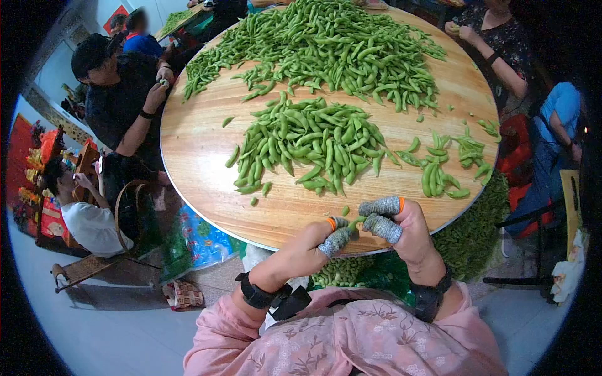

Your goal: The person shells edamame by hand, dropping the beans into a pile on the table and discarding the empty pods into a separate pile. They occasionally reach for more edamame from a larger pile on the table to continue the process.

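My left hand (316, 241) and my right hand (401, 227) meet just over the near edge of the round wooden table (207, 182). Grey knitted covers with orange bands sit on thumb and fingertips of both hands. Pinched between them is a green soybean pod (355, 224), partly hidden by the covered fingers. Both hands are closed on it. Beyond them lies a small heap of pods (307, 141), and a larger pile (332, 50) spreads across the far side. Loose pods (439, 178) lie at the right.
Below the table edge are shelled-looking green pieces (342, 271) and a mass of greenery (470, 241) at the right. A person in black (125, 94) sits at the left; another person's hands (463, 31) are at upper right. A wooden chair (100, 269) stands lower left.
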A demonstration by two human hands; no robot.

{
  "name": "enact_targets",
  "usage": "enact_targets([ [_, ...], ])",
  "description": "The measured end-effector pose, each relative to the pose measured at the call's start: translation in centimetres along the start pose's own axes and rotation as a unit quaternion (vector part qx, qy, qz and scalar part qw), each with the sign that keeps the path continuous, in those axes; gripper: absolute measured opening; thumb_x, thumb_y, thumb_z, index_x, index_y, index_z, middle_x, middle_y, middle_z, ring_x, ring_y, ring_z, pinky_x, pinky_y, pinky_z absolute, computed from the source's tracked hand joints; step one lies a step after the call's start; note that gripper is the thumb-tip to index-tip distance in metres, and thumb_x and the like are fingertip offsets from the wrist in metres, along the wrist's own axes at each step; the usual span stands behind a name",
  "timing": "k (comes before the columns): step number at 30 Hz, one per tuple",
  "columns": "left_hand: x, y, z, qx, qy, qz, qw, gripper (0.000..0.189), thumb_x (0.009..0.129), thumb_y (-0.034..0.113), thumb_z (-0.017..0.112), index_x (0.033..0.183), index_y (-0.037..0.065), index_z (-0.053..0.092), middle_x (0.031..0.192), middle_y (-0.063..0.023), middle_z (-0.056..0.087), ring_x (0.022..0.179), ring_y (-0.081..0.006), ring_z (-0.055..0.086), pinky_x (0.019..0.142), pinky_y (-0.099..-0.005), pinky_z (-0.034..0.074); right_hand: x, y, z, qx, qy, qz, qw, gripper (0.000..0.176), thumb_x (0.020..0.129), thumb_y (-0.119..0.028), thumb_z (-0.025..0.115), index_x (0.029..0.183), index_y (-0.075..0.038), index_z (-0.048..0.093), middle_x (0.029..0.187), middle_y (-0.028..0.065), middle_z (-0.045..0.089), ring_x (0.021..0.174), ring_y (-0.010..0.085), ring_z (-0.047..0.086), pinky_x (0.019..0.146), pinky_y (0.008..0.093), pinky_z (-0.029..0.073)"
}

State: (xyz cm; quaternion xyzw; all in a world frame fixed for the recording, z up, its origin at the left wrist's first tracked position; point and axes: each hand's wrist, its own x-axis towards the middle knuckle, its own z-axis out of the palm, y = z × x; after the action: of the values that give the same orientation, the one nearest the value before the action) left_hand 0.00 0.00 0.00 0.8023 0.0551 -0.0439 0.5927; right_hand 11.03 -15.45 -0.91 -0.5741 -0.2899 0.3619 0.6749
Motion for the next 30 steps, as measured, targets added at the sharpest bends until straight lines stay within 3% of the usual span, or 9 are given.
enact_targets([
  [2, -0.1, 0.1, 0.1, -0.136, -0.072, -0.035, 0.988, 0.019, 0.085, 0.02, 0.045, 0.087, 0.001, 0.05, 0.071, -0.0003, 0.049, 0.065, -0.0099, 0.044, 0.06, -0.0235, 0.038, -0.2, -0.4, 0.3, -0.041, 0.023, -0.02, 0.999, 0.021, 0.075, -0.001, 0.057, 0.096, 0.003, 0.055, 0.083, 0.0049, 0.06, 0.076, 0.0106, 0.055, 0.071, 0.0226, 0.044],
  [3, -0.3, -0.1, 0.1, -0.131, -0.071, -0.037, 0.988, 0.019, 0.085, 0.02, 0.045, 0.087, 0.001, 0.05, 0.071, -0.0003, 0.049, 0.065, -0.0099, 0.044, 0.06, -0.0235, 0.038, -0.2, -0.5, 0.7, -0.037, 0.022, -0.023, 0.999, 0.021, 0.075, -0.001, 0.057, 0.096, 0.003, 0.055, 0.083, 0.0049, 0.06, 0.076, 0.0106, 0.055, 0.071, 0.0226, 0.044],
  [5, -0.5, -0.6, 1.2, -0.059, 0.056, 0.074, 0.994, 0.015, 0.085, 0.016, 0.044, 0.083, 0.002, 0.05, 0.066, -0.0025, 0.047, 0.061, -0.0118, 0.044, 0.057, -0.0244, 0.038, -0.8, -1.1, 0.9, 0.021, 0.095, 0.021, 0.995, 0.018, 0.076, -0.003, 0.056, 0.093, 0.002, 0.056, 0.08, 0.0037, 0.059, 0.074, 0.009, 0.054, 0.068, 0.0217, 0.044],
  [9, -1.1, -0.5, 1.2, 0.086, 0.101, 0.072, 0.989, 0.009, 0.081, 0.011, 0.048, 0.082, 0.002, 0.05, 0.066, -0.0068, 0.048, 0.058, -0.0168, 0.047, 0.053, -0.0267, 0.039, -1.2, -0.4, 0.1, 0.083, 0.026, 0.084, 0.993, 0.019, 0.078, -0.007, 0.055, 0.095, 0.002, 0.055, 0.079, 0.0029, 0.059, 0.068, 0.0067, 0.052, 0.06, 0.0194, 0.043],
  [10, -1.0, -1.0, 1.5, 0.146, 0.12, 0.098, 0.977, 0.009, 0.075, 0.008, 0.052, 0.082, 0.003, 0.05, 0.067, -0.0089, 0.049, 0.058, -0.0205, 0.049, 0.052, -0.0285, 0.039, -1.2, -0.4, 0.3, 0.121, 0.003, 0.082, 0.989, 0.021, 0.079, -0.009, 0.055, 0.097, 0.001, 0.054, 0.079, 0.0027, 0.058, 0.065, 0.0058, 0.051, 0.056, 0.0179, 0.041],
  [14, -0.9, -0.8, 1.5, 0.33, 0.134, 0.18, 0.917, 0.028, 0.057, 0.005, 0.062, 0.084, 0.004, 0.051, 0.071, -0.011, 0.051, 0.062, -0.0282, 0.053, 0.051, -0.0342, 0.042, -1.6, -1.1, 0.7, 0.221, -0.008, 0.098, 0.97, 0.023, 0.08, -0.013, 0.053, 0.099, 0.001, 0.053, 0.077, 0.003, 0.057, 0.059, 0.0047, 0.049, 0.047, 0.0146, 0.036],
  [17, -0.8, -1.3, 1.3, 0.38, 0.145, 0.219, 0.887, 0.036, 0.05, 0.008, 0.064, 0.084, 0.004, 0.051, 0.072, -0.0103, 0.05, 0.064, -0.0283, 0.052, 0.051, -0.0361, 0.042, -1.6, -1.2, 0.6, 0.259, -0.018, 0.124, 0.958, 0.023, 0.08, -0.012, 0.052, 0.099, 0.0, 0.053, 0.076, 0.0037, 0.057, 0.059, 0.005, 0.049, 0.046, 0.014, 0.035],
  [26, -0.8, -1.4, 1.1, 0.43, 0.119, 0.227, 0.866, 0.035, 0.052, 0.01, 0.063, 0.083, 0.005, 0.051, 0.075, -0.0095, 0.049, 0.066, -0.0273, 0.051, 0.05, -0.0355, 0.042, -1.6, -0.9, 0.6, 0.219, 0.001, 0.123, 0.968, 0.016, 0.08, -0.012, 0.053, 0.091, -0.002, 0.057, 0.075, 0.0021, 0.057, 0.058, 0.0042, 0.049, 0.046, 0.014, 0.035],
  [30, -0.9, -1.8, 1.2, 0.4, 0.109, 0.224, 0.882, 0.032, 0.054, 0.01, 0.063, 0.083, 0.005, 0.051, 0.07, -0.0099, 0.049, 0.061, -0.0278, 0.051, 0.049, -0.0362, 0.041, -1.5, -1.2, 0.8, 0.164, 0.001, 0.114, 0.98, 0.013, 0.079, -0.012, 0.054, 0.087, -0.002, 0.058, 0.074, 0.0009, 0.058, 0.059, 0.005, 0.05, 0.049, 0.0159, 0.038],
])
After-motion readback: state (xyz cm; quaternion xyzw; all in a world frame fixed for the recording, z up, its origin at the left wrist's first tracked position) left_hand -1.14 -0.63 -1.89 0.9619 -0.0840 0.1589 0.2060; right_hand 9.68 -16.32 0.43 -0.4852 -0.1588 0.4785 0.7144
